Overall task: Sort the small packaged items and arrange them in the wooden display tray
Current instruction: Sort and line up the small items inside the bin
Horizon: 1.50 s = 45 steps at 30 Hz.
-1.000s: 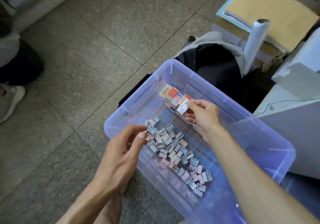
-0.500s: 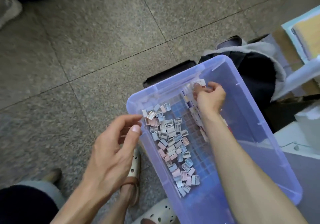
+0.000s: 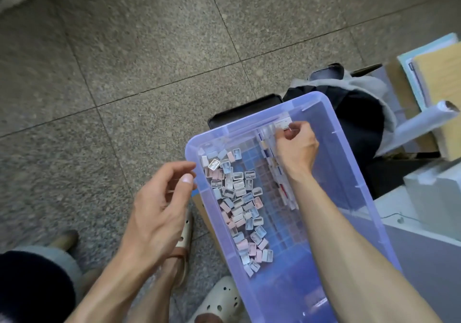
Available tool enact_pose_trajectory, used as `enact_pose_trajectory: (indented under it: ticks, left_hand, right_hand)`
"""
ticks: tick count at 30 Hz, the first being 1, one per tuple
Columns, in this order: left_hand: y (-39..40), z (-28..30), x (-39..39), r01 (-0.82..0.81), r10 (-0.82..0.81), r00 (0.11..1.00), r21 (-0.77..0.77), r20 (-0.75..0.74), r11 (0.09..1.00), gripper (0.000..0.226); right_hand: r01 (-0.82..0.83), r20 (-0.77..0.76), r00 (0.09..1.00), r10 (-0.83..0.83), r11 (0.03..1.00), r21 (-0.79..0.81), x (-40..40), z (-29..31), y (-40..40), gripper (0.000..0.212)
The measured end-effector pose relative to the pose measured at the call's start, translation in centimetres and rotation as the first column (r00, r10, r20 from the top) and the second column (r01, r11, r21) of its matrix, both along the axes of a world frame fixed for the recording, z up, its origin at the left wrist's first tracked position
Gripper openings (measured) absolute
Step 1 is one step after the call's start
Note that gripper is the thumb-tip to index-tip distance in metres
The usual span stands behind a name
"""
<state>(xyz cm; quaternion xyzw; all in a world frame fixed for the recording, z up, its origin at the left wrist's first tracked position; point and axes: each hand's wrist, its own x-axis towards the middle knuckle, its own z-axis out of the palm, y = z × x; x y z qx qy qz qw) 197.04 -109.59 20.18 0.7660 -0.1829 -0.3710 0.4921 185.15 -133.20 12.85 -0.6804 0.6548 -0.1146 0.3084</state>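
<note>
A small packet (image 3: 283,125) is pinched by the right hand (image 3: 296,150) at upper centre; the left hand (image 3: 159,203) is held relaxed, empty. Packets are judged light, stiff, best taken edgewise.

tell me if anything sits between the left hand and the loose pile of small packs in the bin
Only the bin's near wall. The left hand hovers just outside it, the pile of small packs lies just inside, and the bin is open-topped.

No legible text: print on the small packaged items (image 3: 238,199) in the plastic bin (image 3: 349,173) and on the papers (image 3: 429,73), upper right, is too blurred.
</note>
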Motion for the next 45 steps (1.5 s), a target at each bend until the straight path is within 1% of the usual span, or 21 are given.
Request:
enact_pose_trajectory:
  ticks: [2, 3, 7, 10, 12, 13, 14, 15, 17, 19, 21, 23, 26, 29, 33, 38, 42, 45]
  left_hand:
    - [0.2, 1.0, -0.9, -0.019, 0.019, 1.0, 0.016, -0.005, 1.0, 0.034]
    - [0.4, 1.5, -1.4, -0.032, 0.032, 0.999, 0.024, 0.0, 0.999, 0.036]
    - [1.1, 3.0, -4.3, -0.098, 0.097, 0.995, 0.06, 0.018, 0.993, 0.036]
    - [1.8, 3.7, -7.6, -0.158, 0.153, 0.987, 0.094, 0.054, 0.983, 0.028]
    - [2.2, 3.9, -10.4, -0.227, 0.214, 0.971, 0.134, 0.101, 0.965, 0.017]
    - [2.4, 3.8, -11.9, -0.272, 0.254, 0.959, 0.157, 0.125, 0.949, 0.016]
    - [2.6, 3.5, -13.4, -0.316, 0.29, 0.944, 0.181, 0.157, 0.931, 0.018]
    - [2.7, 3.0, -14.9, -0.357, 0.322, 0.928, 0.202, 0.186, 0.912, 0.024]
    - [2.6, 1.6, -17.3, -0.432, 0.386, 0.897, 0.24, 0.217, 0.87, 0.049]
    - [2.2, 0.4, -19.1, -0.47, 0.434, 0.881, 0.248, 0.19, 0.847, 0.066]
    - [1.2, -0.4, -20.5, -0.483, 0.466, 0.876, 0.236, 0.125, 0.843, 0.071]
    - [0.3, -1.1, -21.7, -0.494, 0.488, 0.868, 0.237, 0.087, 0.837, 0.066]
    - [0.0, -2.1, -22.4, -0.516, 0.503, 0.856, 0.243, 0.119, 0.821, 0.065]
    - [0.3, -2.4, -22.5, -0.515, 0.491, 0.857, 0.24, 0.155, 0.823, 0.06]
    - [0.5, -2.5, -22.5, -0.522, 0.49, 0.853, 0.257, 0.18, 0.813, 0.05]
    - [1.2, -2.1, -21.5, -0.546, 0.512, 0.838, 0.269, 0.19, 0.794, 0.046]
    - [2.6, -0.1, -19.9, -0.57, 0.54, 0.821, 0.259, 0.184, 0.779, 0.041]
    - [4.7, 1.7, -18.0, -0.593, 0.575, 0.805, 0.25, 0.148, 0.766, 0.04]
  right_hand:
    - [-0.022, 0.037, 0.999, 0.022, 1.0, 0.001, -1.2, 2.5, 0.1, 0.011]
    - [-0.041, 0.058, 0.997, 0.041, 0.999, -0.004, -1.9, 3.8, 0.2, 0.009]
    - [-0.124, 0.115, 0.986, 0.122, 0.992, 0.007, -4.8, 8.0, -0.5, 0.01]
    - [-0.167, 0.12, 0.978, 0.168, 0.986, -0.016, -7.4, 10.2, -1.7, 0.009]
    - [-0.204, 0.106, 0.973, 0.204, 0.979, -0.013, -9.2, 10.8, -2.7, 0.01]
    - [-0.224, 0.097, 0.97, 0.224, 0.975, -0.011, -10.2, 10.8, -3.3, 0.013]
    - [-0.237, 0.092, 0.967, 0.236, 0.972, -0.007, -11.0, 10.7, -3.8, 0.016]
    - [-0.241, 0.088, 0.967, 0.24, 0.97, 0.003, -11.8, 10.4, -4.5, 0.02]
    - [-0.25, 0.094, 0.965, 0.245, 0.967, 0.04, -12.9, 9.3, -5.4, 0.027]
    - [-0.288, 0.125, 0.954, 0.274, 0.951, 0.111, -13.3, 7.9, -5.7, 0.034]
    - [-0.362, 0.152, 0.929, 0.338, 0.916, 0.175, -13.3, 6.5, -5.6, 0.033]
    - [-0.444, 0.159, 0.894, 0.419, 0.874, 0.195, -13.3, 5.5, -5.5, 0.028]
    - [-0.529, 0.136, 0.848, 0.512, 0.835, 0.153, -13.5, 4.7, -5.9, 0.025]
    - [-0.574, 0.11, 0.818, 0.565, 0.814, 0.091, -13.6, 4.4, -6.0, 0.026]
    - [-0.57, 0.1, 0.821, 0.563, 0.819, 0.071, -13.7, 4.1, -5.9, 0.028]
    - [-0.55, 0.076, 0.834, 0.546, 0.833, 0.062, -12.6, 4.9, -5.6, 0.031]
    - [-0.56, 0.071, 0.828, 0.556, 0.828, 0.044, -10.9, 6.8, -4.2, 0.029]
    - [-0.582, 0.079, 0.812, 0.578, 0.812, 0.037, -8.4, 8.9, -2.1, 0.03]
